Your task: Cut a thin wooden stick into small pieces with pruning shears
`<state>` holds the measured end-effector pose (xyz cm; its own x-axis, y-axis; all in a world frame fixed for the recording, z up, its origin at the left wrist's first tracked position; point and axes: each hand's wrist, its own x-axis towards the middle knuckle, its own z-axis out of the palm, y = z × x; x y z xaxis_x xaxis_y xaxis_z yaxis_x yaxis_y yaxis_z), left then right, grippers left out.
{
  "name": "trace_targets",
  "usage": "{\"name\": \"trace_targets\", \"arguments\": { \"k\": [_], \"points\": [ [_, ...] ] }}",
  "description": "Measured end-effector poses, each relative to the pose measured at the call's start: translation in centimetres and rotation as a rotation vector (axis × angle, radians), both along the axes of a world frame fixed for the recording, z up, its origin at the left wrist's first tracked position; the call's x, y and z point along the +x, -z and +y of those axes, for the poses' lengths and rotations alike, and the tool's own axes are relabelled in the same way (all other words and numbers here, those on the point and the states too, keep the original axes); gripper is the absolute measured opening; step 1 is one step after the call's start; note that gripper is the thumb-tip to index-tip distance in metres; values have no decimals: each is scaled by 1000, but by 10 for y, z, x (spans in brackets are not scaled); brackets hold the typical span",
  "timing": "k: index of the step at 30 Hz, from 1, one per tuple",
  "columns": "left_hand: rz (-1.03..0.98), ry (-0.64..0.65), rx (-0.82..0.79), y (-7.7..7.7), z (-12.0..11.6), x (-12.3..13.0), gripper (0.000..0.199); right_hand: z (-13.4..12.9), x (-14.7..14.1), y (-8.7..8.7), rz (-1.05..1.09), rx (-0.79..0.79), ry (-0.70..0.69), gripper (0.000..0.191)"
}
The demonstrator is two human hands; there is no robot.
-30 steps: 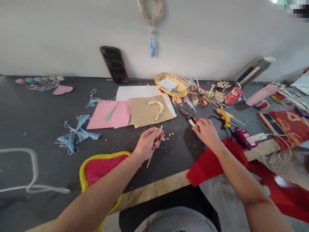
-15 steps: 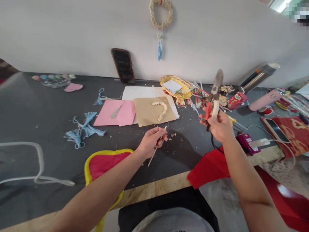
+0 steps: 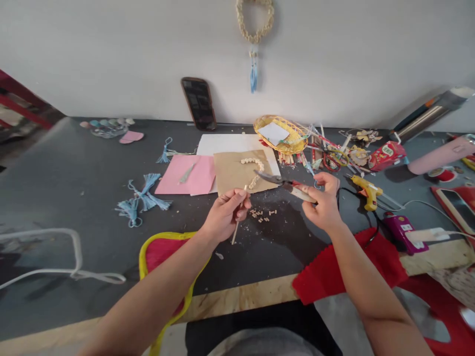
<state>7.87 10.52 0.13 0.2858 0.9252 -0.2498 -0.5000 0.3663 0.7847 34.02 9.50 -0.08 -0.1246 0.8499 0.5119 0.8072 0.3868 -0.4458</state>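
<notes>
My left hand (image 3: 229,211) pinches a thin pale stick (image 3: 235,234), which slants down toward the front with its upper tip just above my fingers. In my right hand (image 3: 322,202) is a pair of pruning shears (image 3: 285,185) with red and white handles. Their blades point left, a little above and to the right of the stick's tip, apart from it. Small cut stick pieces (image 3: 262,215) lie on the dark tabletop beside my left hand. Beyond the blades, a curved row of pale pieces (image 3: 260,164) rests on brown paper (image 3: 230,173).
Blue tassels (image 3: 143,195) and pink paper (image 3: 168,180) lie at left. A yellow basket (image 3: 297,146), a glue gun (image 3: 367,192), a purple power block (image 3: 405,233) and red cloth (image 3: 322,269) are on the right. A phone (image 3: 199,104) leans against the wall.
My right hand has brought the shears left and down, turning the blades from upright to pointing left toward the stick. The left hand keeps its hold. The view has shifted slightly.
</notes>
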Motion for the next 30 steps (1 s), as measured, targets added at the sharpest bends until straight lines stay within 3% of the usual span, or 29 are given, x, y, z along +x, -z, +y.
{"name": "trace_targets", "arguments": {
  "k": [3, 6, 10, 13, 15, 19, 22, 27, 30],
  "points": [
    [-5, -12, -10, -1, 1, -2, 32, -5, -13, 5, 83, -55, -124, 17],
    [-1, -30, -18, 1, 2, -2, 31, -6, -22, 11, 359, -302, -230, 7],
    [7, -24, -19, 3, 2, -2, 30, -5, -19, 12, 856, -479, -286, 18],
    [3, -6, -18, 3, 2, -3, 30, -6, -14, 10, 1016, -478, -374, 20],
    [6, -8, -1, 1, 1, -3, 31, -6, -10, 7, 935, -413, -318, 22],
    [60, -64, 62, -3, -1, -2, 29, -5, 0, 0, 532, -212, -127, 13],
    [141, -118, 143, -3, -2, -2, 28, -5, 0, -2, 293, -180, -173, 6],
    [253, -191, 266, 1, -3, -4, 26, -10, -14, 4, -156, -181, -263, 26],
    [321, -209, 327, 4, -4, -5, 27, -14, -21, 7, -268, -191, -293, 31]
  ]
}}
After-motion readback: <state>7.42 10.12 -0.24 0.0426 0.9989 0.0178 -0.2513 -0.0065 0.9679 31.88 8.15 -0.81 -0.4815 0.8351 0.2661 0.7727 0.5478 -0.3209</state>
